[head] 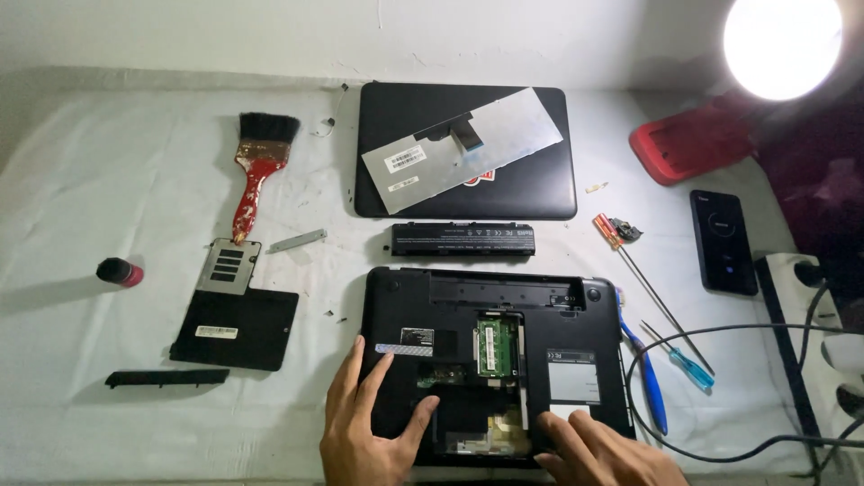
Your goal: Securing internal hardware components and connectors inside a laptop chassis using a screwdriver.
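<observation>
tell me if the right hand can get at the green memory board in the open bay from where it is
Probably yes. The right hand rests on the laptop base, and the green memory board lies uncovered up and to its left, with nothing between them.

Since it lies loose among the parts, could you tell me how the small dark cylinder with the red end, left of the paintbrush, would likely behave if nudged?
The small cylinder lies on its side on the white cloth, so it would probably roll. It looks small beside the paintbrush, so likely light. The wrinkled cloth may slow it.
</observation>
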